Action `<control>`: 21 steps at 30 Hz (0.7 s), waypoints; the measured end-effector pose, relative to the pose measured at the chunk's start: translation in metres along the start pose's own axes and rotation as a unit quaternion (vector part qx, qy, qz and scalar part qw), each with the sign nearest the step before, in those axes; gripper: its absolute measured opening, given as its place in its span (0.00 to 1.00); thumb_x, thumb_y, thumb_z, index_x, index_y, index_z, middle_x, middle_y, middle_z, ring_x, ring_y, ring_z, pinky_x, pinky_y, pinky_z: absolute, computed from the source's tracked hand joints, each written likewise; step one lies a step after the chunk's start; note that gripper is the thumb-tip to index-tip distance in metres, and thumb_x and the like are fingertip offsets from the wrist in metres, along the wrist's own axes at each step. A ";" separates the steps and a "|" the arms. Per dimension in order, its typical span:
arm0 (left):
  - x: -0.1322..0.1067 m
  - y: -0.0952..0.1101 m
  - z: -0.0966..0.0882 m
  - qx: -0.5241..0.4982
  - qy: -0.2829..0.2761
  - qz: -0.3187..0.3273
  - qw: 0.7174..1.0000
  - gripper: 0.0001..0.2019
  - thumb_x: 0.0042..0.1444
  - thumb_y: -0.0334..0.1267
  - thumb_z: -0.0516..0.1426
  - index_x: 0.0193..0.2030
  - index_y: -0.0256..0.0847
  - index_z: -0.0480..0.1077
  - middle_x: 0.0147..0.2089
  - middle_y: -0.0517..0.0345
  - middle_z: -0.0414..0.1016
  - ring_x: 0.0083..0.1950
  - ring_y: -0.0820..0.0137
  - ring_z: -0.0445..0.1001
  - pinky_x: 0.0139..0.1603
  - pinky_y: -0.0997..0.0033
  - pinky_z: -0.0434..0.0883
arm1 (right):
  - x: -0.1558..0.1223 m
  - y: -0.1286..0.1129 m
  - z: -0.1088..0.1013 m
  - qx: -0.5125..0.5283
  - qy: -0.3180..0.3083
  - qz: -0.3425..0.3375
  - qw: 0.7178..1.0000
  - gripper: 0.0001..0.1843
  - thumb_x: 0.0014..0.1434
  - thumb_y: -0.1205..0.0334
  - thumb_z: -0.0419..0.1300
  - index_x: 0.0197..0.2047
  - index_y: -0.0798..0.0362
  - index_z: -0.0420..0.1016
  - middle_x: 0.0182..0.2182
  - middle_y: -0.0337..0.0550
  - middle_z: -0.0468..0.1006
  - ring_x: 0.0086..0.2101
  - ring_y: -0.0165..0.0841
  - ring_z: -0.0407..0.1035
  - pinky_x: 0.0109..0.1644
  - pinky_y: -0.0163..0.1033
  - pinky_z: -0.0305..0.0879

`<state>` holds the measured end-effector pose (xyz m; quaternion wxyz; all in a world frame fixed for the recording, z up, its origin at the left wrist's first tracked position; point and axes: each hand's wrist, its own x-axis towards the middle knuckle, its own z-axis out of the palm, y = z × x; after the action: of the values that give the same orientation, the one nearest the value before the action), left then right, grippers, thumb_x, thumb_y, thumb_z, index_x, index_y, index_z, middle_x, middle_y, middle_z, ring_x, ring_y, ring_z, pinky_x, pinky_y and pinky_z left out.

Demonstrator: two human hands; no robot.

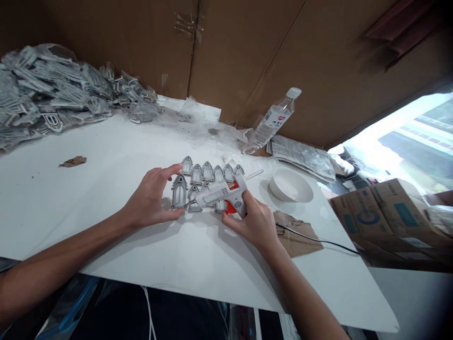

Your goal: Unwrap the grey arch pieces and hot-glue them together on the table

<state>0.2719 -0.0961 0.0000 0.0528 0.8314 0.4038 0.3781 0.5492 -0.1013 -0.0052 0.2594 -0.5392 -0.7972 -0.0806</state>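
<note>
Several small grey arched pieces (207, 172) lie in rows on the white tabletop (63, 208). My left hand (150, 198) grips a larger grey arched piece (179, 191) by its edges, thumb above and fingers below. My right hand (253, 224) is shut around the orange grip of a white hot glue gun (217, 191). Its metal nozzle points left, close to a small arched piece (193, 198) and the piece in my left hand. A pale glue stick (255, 174) shows behind the gun.
A heap of grey arched pieces and plastic film (53, 89) fills the back left. A water bottle (274, 118), papers (300, 156) and a white bowl (290, 185) stand behind my right hand. A black cable (318, 241) crosses a cardboard scrap (299, 233). Cardboard boxes (389, 219) sit at right.
</note>
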 end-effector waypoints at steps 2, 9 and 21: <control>0.000 0.000 0.000 0.000 -0.001 -0.002 1.000 0.47 0.45 0.37 0.66 0.68 0.47 0.45 0.57 0.49 0.66 0.48 0.61 0.69 0.53 0.56 0.66 | 0.000 0.000 0.001 0.002 0.000 0.003 1.000 0.19 0.45 0.50 0.61 0.29 0.50 0.54 0.16 0.31 0.57 0.17 0.25 0.52 0.21 0.31 0.46; -0.002 -0.001 0.001 0.011 -0.009 -0.025 1.000 0.47 0.45 0.40 0.65 0.68 0.46 0.44 0.56 0.50 0.67 0.48 0.61 0.69 0.54 0.55 0.64 | 0.002 -0.002 -0.002 0.068 -0.015 0.030 0.997 0.23 0.45 0.50 0.62 0.28 0.49 0.48 0.16 0.29 0.55 0.17 0.24 0.50 0.21 0.31 0.47; 0.003 -0.014 0.003 -0.003 -0.130 -0.173 0.976 0.48 0.42 0.50 0.65 0.67 0.46 0.46 0.54 0.53 0.70 0.60 0.54 0.60 0.65 0.49 0.50 | 0.007 0.001 -0.005 0.084 -0.002 0.113 0.990 0.24 0.45 0.46 0.61 0.27 0.49 0.48 0.17 0.31 0.56 0.19 0.26 0.50 0.24 0.33 0.49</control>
<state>0.2657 -0.0839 -0.0059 0.1723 0.7909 0.5299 0.2529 0.5501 -0.0967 0.0027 0.3101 -0.6023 -0.7354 0.0176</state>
